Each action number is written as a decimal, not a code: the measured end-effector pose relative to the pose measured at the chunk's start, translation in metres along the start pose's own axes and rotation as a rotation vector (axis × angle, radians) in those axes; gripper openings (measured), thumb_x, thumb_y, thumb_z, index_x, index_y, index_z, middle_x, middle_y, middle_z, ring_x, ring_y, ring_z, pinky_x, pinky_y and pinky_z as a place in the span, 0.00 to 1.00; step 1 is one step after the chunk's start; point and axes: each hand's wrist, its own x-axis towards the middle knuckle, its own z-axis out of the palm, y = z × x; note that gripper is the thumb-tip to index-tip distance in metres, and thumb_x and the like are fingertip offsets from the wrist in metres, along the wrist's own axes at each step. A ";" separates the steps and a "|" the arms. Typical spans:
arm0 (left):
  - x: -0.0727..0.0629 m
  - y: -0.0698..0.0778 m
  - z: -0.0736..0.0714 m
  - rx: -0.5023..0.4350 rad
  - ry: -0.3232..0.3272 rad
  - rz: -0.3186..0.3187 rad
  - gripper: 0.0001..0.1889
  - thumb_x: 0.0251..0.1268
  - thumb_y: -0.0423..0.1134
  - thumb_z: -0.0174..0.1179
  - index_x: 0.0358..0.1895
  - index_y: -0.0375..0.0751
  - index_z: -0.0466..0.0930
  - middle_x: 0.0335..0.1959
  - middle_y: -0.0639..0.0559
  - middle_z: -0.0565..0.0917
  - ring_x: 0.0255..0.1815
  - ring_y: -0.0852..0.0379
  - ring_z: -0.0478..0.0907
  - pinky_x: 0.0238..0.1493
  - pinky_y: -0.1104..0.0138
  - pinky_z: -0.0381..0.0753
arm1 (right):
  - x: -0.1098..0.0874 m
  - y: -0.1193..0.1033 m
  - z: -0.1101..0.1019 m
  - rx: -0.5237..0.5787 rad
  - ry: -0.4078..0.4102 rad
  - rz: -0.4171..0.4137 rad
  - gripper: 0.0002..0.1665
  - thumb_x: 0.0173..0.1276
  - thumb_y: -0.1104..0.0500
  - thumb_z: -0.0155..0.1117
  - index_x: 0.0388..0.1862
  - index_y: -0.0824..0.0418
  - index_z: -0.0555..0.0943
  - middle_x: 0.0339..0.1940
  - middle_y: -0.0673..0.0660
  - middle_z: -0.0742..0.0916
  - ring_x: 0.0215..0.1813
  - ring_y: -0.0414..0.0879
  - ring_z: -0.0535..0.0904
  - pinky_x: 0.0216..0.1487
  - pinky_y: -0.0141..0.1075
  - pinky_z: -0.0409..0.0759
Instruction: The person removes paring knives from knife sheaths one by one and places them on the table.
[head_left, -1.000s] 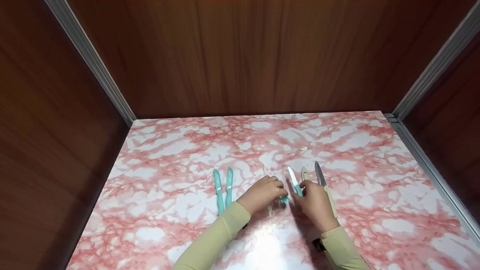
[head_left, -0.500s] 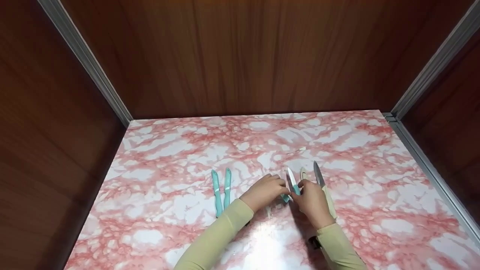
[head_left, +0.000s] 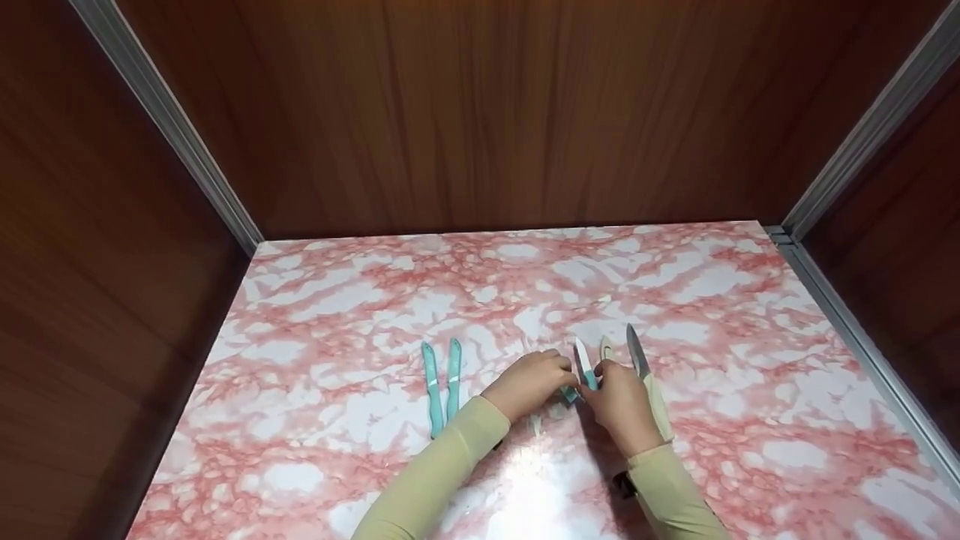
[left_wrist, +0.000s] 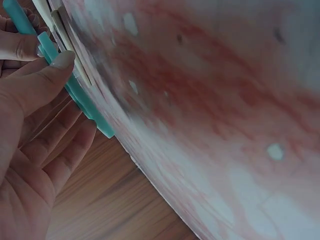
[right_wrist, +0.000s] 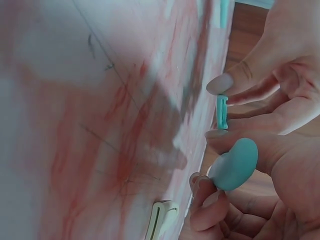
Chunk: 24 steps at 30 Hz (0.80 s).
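Observation:
My left hand [head_left: 531, 381] pinches a teal blade sheath [left_wrist: 75, 92] between thumb and fingers; the right wrist view looks onto its slotted end. Close beside it, my right hand [head_left: 622, 401] grips a small knife by its teal handle [right_wrist: 240, 165], the pale blade [head_left: 583, 356] pointing away from me. Fingers cover most of the handle. Just past the right hand lie a cream sheath [head_left: 606, 349] and a larger knife with a cream handle [head_left: 656, 405] and grey blade. To the left, two teal sheathed knives [head_left: 433, 390] lie side by side, the forearm near their lower ends.
The table [head_left: 337, 315] has a red and white marbled top. A brown wood-grain panel [head_left: 480, 120] rises along its back edge, with similar panels at both sides. Metal posts [head_left: 187, 142] frame the corners.
The hands have come slightly closer together, bringing the teal sheath nearer the small knife. Both grips stay the same, and the things lying on the table have not moved.

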 end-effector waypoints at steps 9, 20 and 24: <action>0.003 -0.002 0.002 -0.039 -0.003 -0.023 0.12 0.59 0.35 0.65 0.43 0.58 0.87 0.38 0.58 0.80 0.39 0.61 0.75 0.41 0.74 0.75 | 0.002 -0.001 0.004 -0.028 0.022 0.003 0.14 0.55 0.59 0.72 0.26 0.67 0.77 0.18 0.56 0.80 0.19 0.47 0.73 0.20 0.41 0.72; 0.006 -0.001 0.005 -0.075 -0.031 -0.050 0.11 0.59 0.34 0.64 0.42 0.57 0.87 0.39 0.58 0.80 0.40 0.62 0.75 0.39 0.76 0.75 | 0.004 0.001 0.008 -0.030 0.035 -0.010 0.14 0.53 0.63 0.72 0.19 0.63 0.74 0.14 0.53 0.76 0.18 0.47 0.70 0.19 0.40 0.68; 0.006 -0.001 0.006 -0.089 -0.050 -0.064 0.11 0.60 0.34 0.64 0.41 0.56 0.87 0.39 0.58 0.79 0.40 0.62 0.75 0.38 0.76 0.75 | 0.004 0.001 0.010 -0.030 0.033 -0.009 0.14 0.52 0.64 0.73 0.21 0.64 0.74 0.16 0.55 0.76 0.19 0.48 0.70 0.20 0.41 0.68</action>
